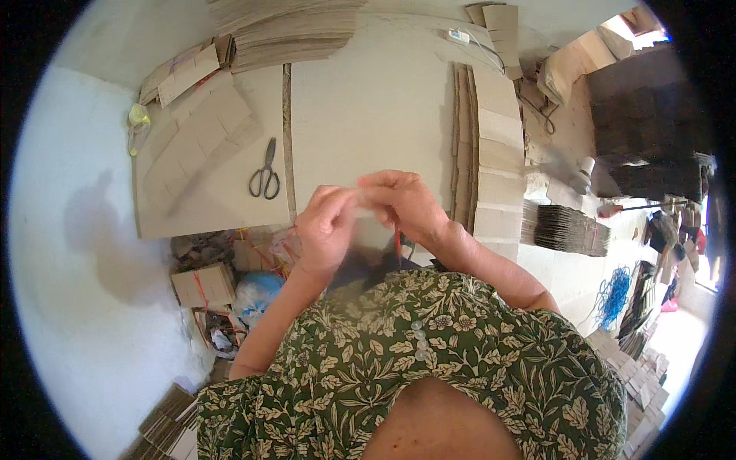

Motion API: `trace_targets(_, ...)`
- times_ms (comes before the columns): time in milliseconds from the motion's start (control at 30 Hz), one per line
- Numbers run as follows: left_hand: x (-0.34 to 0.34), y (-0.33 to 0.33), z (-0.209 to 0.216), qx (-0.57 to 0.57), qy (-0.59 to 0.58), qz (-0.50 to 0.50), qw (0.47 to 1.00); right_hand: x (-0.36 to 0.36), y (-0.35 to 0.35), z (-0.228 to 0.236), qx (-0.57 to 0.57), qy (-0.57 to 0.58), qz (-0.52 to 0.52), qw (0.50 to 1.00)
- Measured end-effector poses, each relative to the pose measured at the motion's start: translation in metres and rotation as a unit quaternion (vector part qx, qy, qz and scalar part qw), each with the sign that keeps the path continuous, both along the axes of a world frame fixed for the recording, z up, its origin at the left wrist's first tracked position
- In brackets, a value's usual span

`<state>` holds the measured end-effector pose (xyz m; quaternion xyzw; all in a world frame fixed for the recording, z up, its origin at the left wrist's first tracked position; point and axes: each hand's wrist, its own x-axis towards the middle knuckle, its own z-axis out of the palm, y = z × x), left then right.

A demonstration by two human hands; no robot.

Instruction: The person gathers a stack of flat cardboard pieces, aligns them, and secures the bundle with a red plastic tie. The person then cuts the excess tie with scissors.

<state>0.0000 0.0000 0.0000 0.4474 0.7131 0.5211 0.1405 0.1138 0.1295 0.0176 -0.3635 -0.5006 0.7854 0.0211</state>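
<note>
Both hands up close in front of the chest, over the pale worktable [368, 100]. Left hand [326, 226] and right hand [402, 203] pinched together at the fingertips on something thin, likely the red string [397, 244] hanging down from the right palm. Best bet here: keep the pinch tight and short, work near the fingertips, leave no slack. Scissors [265, 172] lying shut on a cardboard sheet [207, 146] off to the left, well apart from the hands. Stacks of flat cardboard [498, 146] just to the right. Hard to tell what exactly sits between the fingers, too small and a bit blurred. Lower part of the string lost behind the wrist and the green leafy dress [429, 353].
</note>
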Motion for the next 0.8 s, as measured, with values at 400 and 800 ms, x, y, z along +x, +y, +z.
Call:
trace_targets(400,0.013,0.004,-0.004,-0.005,-0.121,-0.038,0.992,0.021,-0.005,-0.01,-0.063,0.013,0.028,0.998)
trace_targets(800,0.014,0.001,-0.003,0.036,-0.097,-0.053,0.993,0.023,-0.004,-0.017,-0.108,0.017,0.005,0.994)
